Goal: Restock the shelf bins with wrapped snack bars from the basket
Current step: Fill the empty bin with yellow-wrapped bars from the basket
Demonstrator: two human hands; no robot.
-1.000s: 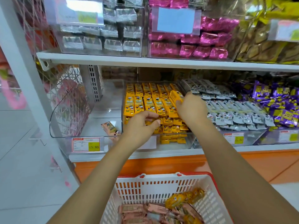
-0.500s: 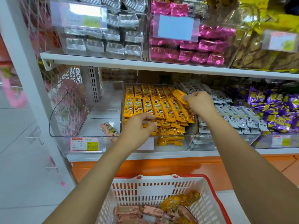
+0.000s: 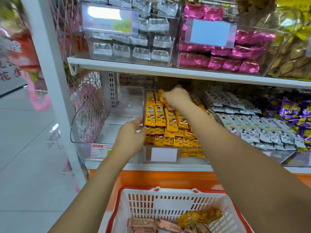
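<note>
Shop aisle: grey tile floor (image 3: 25,148) and white upright post (image 3: 50,73) well left of clear bin (image 3: 144,105), the landmark on lower shelf. Packed w/ yellow snack bars (image 3: 170,121) in upright rows, blank label (image 3: 164,154) on front wall.

Right hand (image 3: 176,98) over bin's rear, fingers curled, pinching one yellow bar (image 3: 160,95) tilted above back row. Right forearm slanting across bin's right half, hiding bars there. Left hand (image 3: 131,137) against bin's left wall, outside; fingers loose, near straight, touching the acrylic, holding nothing; thumb at wall's front edge.

Just left of bin: second clear bin (image 3: 87,118) w/ curved side, red-yellow price tag (image 3: 99,151) on front, partly behind left wrist. Just right of bin: silver-white bars (image 3: 252,125) in rows, then purple packs (image 3: 294,110) farther right.

Above bin: white shelf board (image 3: 151,69) overhanging the rear, close over right hand. On it, silver packs (image 3: 134,49) up-left of bin, pink foil packs (image 3: 227,63) up-right, gold-brown packs (image 3: 289,61) farthest right; print too blurred to read.

Below bin: orange base panel (image 3: 168,177), then red-rimmed white basket (image 3: 171,204) nearest camera, btwn both forearms. Inside: a few yellow-wrapped bars (image 3: 198,216) at right, pinkish-brown bars (image 3: 143,224) at left.
</note>
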